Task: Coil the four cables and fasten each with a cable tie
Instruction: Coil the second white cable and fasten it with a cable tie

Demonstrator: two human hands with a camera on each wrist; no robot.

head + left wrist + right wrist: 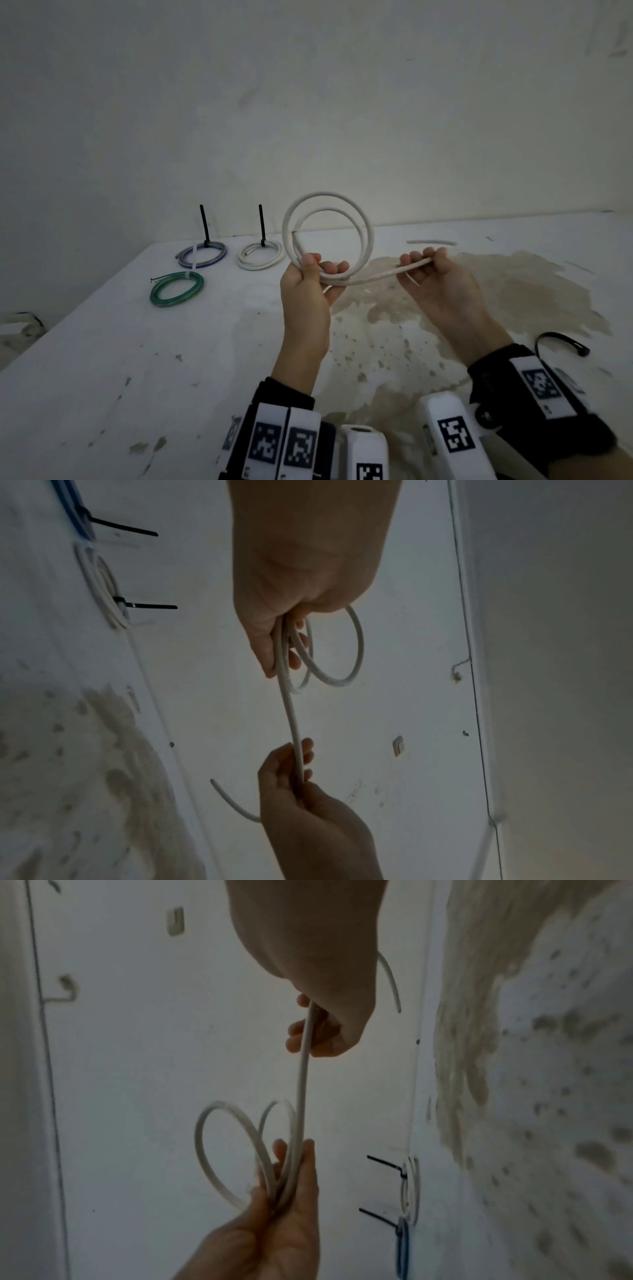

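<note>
Head view: I hold a white cable (328,219) up above the white table (102,377) with both of my hands.
My left hand (310,284): my fingers and thumb are curled tight round the bottom of the loops. Two round loops stand up from my fist.
My right hand (436,277): my fingers are curled round the straight part of the same cable. The straight part runs from one hand across to the other.
Cable end: a short loose bit (232,802) sticks out past my right hand, and it touches nothing.
Left wrist view: the loops (342,653) hang out of my left hand (291,601), and the cable goes on to my right hand (308,804).
Right wrist view: the cable (303,1074) runs from my right hand (329,1020) to my left hand (274,1218).
Blue coil (201,256): it lies flat at the back left of the table. A black tie (205,226) sticks straight up from it.
White coil (260,257): it lies just beside the blue one, to the right. It has a black tie (262,224) standing up too.
Green coil (177,287): it lies flat, nearer to me than the blue one. A pale tie is round it.
Loose black tie (561,342): it lies bent on the table by my right wrist.
Table top: it has a big brown stain (479,291) under my hands.
</note>
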